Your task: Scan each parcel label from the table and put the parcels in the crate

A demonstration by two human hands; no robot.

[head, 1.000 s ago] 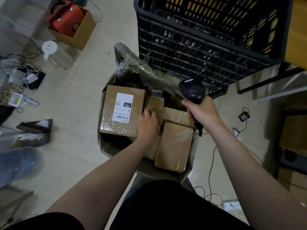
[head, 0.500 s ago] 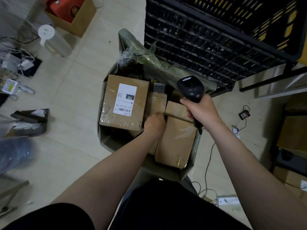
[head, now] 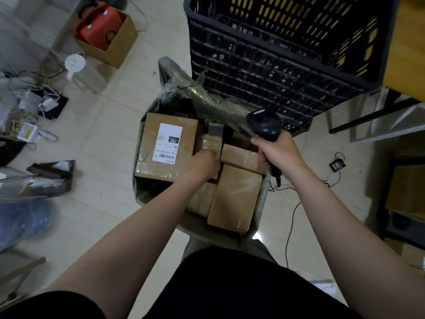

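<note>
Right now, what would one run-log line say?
left hand: grips narrow brown cardboard parcel in grey-green sack | right hand: holds black handheld scanner | black plastic lattice crate: beyond sack

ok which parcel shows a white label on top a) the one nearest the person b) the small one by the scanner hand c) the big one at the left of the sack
c: the big parcel at the left of the sack carries the white label on its top face; the others show bare taped cardboard.
</note>
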